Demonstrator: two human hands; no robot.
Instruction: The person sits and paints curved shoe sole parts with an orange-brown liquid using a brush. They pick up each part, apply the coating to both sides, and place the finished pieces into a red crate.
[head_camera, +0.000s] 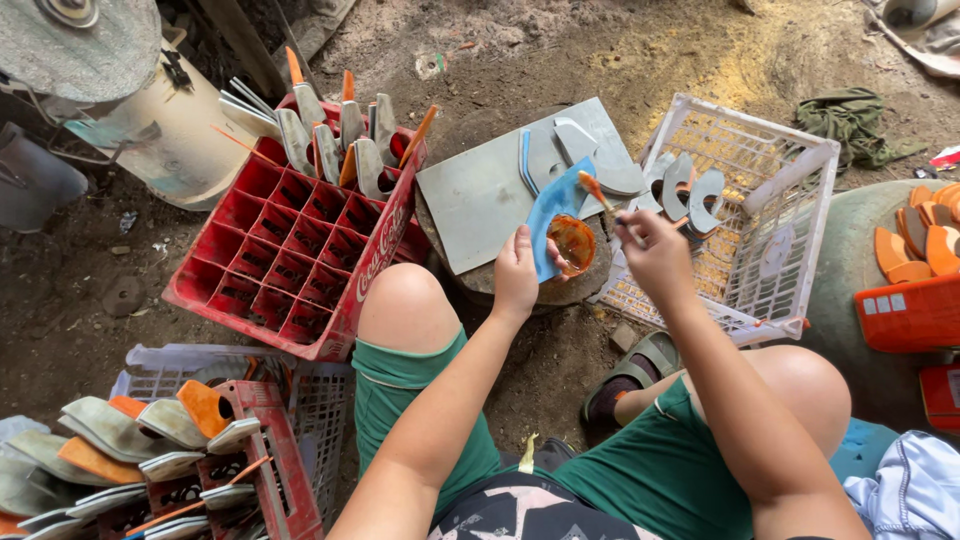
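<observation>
- Orange paint marked the scene: we saw a seated person in green shorts at work over a grey board (480, 195) laid on a round stump on the dirt floor.
- We noted the left hand (517, 275) with its fingers closed around a blue curved piece (551, 212), which rose from the hand up and to the right, its long axis tilted across the board's lower right corner.
- Just right of that hand, and touching the blue piece's lower end, sat a small orange paint pot (573, 244); whether the thumb also steadied it we could not tell.
- We saw the right hand (655, 250) with fingers pinched together on a thin brush (600, 192), its orange tip pointing up and left toward the blue piece's upper edge.
- Of the two hands, the right was the one nearer the brush tip; the left lay below the blue piece.
- Around them stood a red crate (290, 255) holding grey and orange blades, and a white basket (760, 210) with more grey curved pieces, close beside the right hand.
</observation>
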